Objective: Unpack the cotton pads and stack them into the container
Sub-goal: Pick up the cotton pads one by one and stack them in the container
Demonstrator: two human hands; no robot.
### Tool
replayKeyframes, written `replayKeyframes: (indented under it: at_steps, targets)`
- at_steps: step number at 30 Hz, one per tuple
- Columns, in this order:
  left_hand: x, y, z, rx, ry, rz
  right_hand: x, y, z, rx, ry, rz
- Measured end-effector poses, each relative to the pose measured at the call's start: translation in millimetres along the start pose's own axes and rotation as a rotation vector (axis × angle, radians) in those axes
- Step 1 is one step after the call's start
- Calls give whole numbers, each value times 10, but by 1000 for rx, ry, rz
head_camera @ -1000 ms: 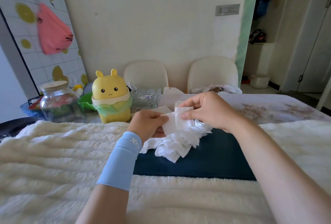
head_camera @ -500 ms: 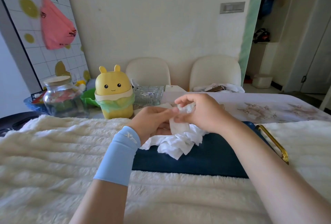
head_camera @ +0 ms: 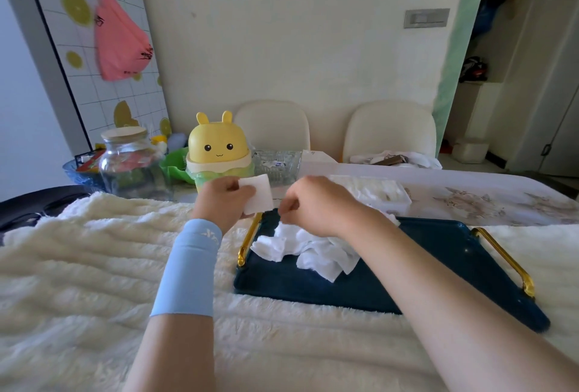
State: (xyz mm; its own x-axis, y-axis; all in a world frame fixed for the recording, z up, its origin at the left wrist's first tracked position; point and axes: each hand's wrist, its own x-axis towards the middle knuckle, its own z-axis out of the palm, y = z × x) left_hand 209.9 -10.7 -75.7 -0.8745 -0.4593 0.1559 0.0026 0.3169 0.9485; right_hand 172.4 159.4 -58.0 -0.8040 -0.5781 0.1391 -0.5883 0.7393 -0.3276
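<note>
One flat square white cotton pad (head_camera: 257, 193) is up in the air, pinched between the thumb and fingers of the left hand (head_camera: 224, 200), which has a light blue wrist sleeve (head_camera: 188, 269) behind it. The rest sit in a crumpled heap of white pads (head_camera: 308, 250) on a dark blue tray (head_camera: 438, 250) with gold handles (head_camera: 247, 244). The right hand (head_camera: 316, 203) is curled, fingertips bunched at the top of the heap, but honestly I can't tell if it's got one. Just behind it is a pale rectangular container (head_camera: 385, 195) with white pads inside. The tray rests on a fluffy cream blanket (head_camera: 94, 250); a yellow bunny-eared bin (head_camera: 216, 147) and a glass jar (head_camera: 128, 162) stand further back.
</note>
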Motion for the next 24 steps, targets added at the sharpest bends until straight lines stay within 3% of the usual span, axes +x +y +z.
replayKeyframes:
  at_steps: [4, 10, 17, 21, 24]
  targets:
    - [30, -39, -26, -7, 57, 6, 206, -203, 264, -215, -199, -18]
    - [48, -54, -43, -31, 144, 14, 201, -226, 309, -165, -342, 42]
    - [26, -38, 122, -57, 82, 11, -41, 59, 6, 305, -73, 13]
    - [-74, 52, 340, -251, -55, -64, -290, 344, -210, 591, 165, 85]
    - [-146, 83, 465, -334, -140, -107, -368, 497, -261, 679, 150, 119]
